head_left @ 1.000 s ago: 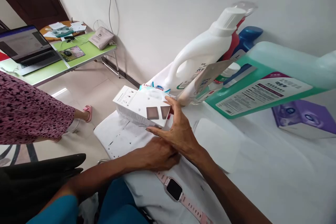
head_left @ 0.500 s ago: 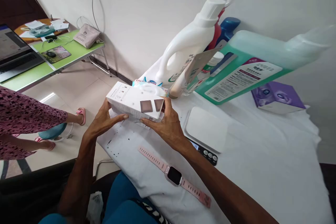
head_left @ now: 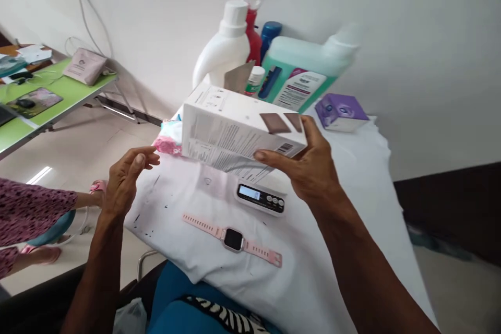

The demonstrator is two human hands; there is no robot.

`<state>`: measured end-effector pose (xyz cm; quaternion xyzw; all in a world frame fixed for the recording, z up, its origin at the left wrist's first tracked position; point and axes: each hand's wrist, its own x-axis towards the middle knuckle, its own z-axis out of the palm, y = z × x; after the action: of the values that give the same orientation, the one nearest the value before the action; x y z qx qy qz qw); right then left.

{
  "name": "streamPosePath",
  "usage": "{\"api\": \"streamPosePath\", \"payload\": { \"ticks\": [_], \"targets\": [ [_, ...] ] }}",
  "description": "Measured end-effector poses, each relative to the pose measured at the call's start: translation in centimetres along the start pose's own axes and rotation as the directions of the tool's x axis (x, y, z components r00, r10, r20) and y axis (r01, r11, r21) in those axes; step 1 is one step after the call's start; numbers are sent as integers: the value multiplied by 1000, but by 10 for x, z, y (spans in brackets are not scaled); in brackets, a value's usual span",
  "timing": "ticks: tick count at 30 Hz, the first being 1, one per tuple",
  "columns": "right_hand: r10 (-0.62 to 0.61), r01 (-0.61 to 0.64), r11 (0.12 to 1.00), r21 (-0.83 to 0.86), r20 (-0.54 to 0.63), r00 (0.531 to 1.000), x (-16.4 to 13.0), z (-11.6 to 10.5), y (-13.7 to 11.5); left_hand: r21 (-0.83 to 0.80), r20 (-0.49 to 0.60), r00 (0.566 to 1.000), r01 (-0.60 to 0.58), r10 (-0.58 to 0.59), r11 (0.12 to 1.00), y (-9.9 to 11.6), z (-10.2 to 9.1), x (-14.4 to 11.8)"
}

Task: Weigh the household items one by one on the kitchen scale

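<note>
My right hand (head_left: 313,164) grips a white printed box (head_left: 235,133) by its right end, thumb on the front side and fingers behind. The box is held up in front of the bottles and hides most of a kitchen scale (head_left: 260,195), whose lit display and buttons show below it. My left hand (head_left: 127,177) is off the box, to its left, loosely bent with nothing in it. A pink-strapped smartwatch (head_left: 234,239) lies flat on the white cloth nearest me.
Behind the box stand a white jug (head_left: 223,52), a red bottle (head_left: 253,36), a blue-capped bottle (head_left: 270,34) and a large green jug (head_left: 309,73). A purple box (head_left: 340,112) sits right. Someone in a pink patterned garment (head_left: 35,209) is at left, near a green table (head_left: 58,83).
My left hand has let go of the box and moved left. My right hand has carried the box to the right, over the scale. The view has shifted to the right.
</note>
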<state>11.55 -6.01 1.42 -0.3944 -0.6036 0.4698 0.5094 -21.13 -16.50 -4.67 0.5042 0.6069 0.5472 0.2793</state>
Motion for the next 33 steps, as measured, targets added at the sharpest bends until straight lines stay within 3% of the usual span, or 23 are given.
{"api": "streamPosePath", "payload": {
  "ticks": [4, 7, 10, 14, 19, 27, 30, 33],
  "targets": [
    [-11, 2, 999, -45, -215, 977, -12, -60, 5, 75, 217, 975, 38, -53, 996, 13, 45, 8],
    [-41, 2, 993, -122, -316, 948, -19, -91, 13, 171, 401, 914, -4, -66, 985, 19, 78, 17],
    [-72, 6, 984, -179, -364, 929, -22, -109, 23, 226, 531, 845, -64, -68, 972, 14, 106, 28],
    [-84, 19, 984, -180, -359, 929, -22, -116, 38, 273, 567, 822, -116, -63, 955, -2, 132, 42],
    [-86, 2, 972, -236, -343, 935, -23, -110, 51, 395, 578, 816, -270, -10, 878, -10, 146, 45],
    [-105, 0, 946, -324, -306, 946, -30, -109, 62, 472, 534, 845, -313, 15, 824, -20, 152, 38],
    [-49, -32, 963, -269, -289, 956, -34, -115, 72, 486, 531, 846, -354, 52, 799, -24, 153, 38],
    [-4, -26, 996, -87, -331, 944, -43, -121, 86, 481, 535, 841, -378, 77, 791, -26, 154, 38]
  ]
}}
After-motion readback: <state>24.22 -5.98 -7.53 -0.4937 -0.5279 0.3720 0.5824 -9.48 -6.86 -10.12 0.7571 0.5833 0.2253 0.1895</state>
